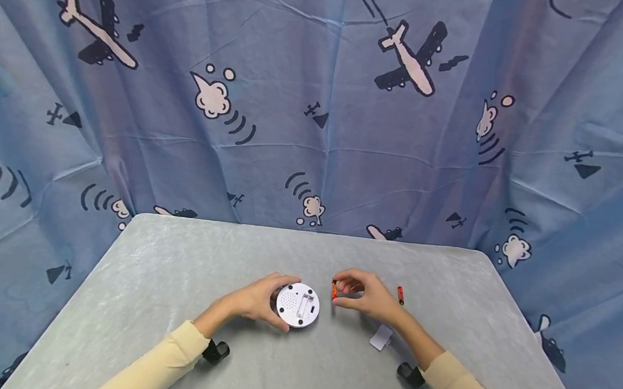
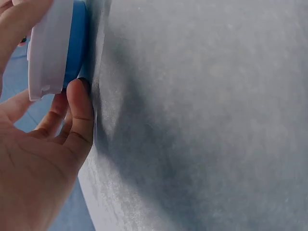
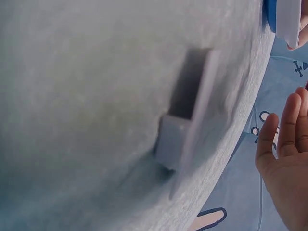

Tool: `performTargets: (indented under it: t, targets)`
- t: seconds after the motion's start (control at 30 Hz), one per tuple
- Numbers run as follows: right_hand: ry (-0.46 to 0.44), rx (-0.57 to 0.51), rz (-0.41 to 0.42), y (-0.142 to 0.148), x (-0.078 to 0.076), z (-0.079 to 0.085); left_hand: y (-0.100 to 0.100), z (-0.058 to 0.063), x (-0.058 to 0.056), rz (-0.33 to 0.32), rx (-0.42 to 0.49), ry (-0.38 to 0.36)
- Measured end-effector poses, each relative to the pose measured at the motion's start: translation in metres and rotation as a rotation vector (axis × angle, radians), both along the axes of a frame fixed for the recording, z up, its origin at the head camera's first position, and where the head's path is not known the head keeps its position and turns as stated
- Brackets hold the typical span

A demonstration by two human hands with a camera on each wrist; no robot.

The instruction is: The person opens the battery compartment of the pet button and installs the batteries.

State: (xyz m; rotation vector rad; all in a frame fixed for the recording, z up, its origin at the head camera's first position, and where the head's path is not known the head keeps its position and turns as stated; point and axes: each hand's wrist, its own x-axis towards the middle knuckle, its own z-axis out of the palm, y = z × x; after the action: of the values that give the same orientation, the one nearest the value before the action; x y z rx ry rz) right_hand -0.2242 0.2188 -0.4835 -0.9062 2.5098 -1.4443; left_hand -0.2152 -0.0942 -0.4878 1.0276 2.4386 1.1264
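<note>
A round white device lies face down on the table, its battery slot uncovered and showing. My left hand grips it from the left, thumb at the near edge and fingers at the far edge. In the left wrist view its blue underside faces the tabletop. To the right of the device, my right hand pinches a red battery upright between thumb and fingers. A second red battery lies beyond that hand. The white battery cover rests below the right wrist, its clip side visible in the right wrist view.
The pale grey table runs back to a blue curtain printed with planes. A black wrist camera mount sits under each forearm, the left one and the right one close to the tabletop.
</note>
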Motion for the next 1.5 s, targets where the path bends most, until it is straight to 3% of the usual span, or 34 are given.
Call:
performTargets:
  t: [0.2,0.4,0.53,0.7,1.03,1.27,1.5]
  targets:
    - [0.002,-0.001,0.01,-0.007,0.0,0.001,0.0,-0.003,-0.001,0.031,0.008,0.008]
    - [-0.02,0.006,0.008,-0.016,-0.002,0.004,0.002,-0.007,-0.004,0.056,0.101,-0.003]
    - [-0.015,0.016,0.004,-0.021,-0.005,0.004,0.005,-0.01,-0.008,0.108,0.14,-0.004]
    - [0.023,-0.004,0.018,-0.03,-0.012,0.001,0.011,-0.01,-0.011,0.16,0.125,0.03]
    - [-0.036,-0.006,0.015,-0.046,-0.016,0.002,0.015,-0.012,-0.011,0.147,0.108,0.061]
    - [-0.041,0.033,-0.003,-0.054,-0.019,0.003,0.017,-0.013,-0.014,0.182,0.155,0.105]
    - [-0.043,0.054,0.001,-0.055,-0.022,0.005,0.019,-0.011,-0.015,0.185,0.128,0.12]
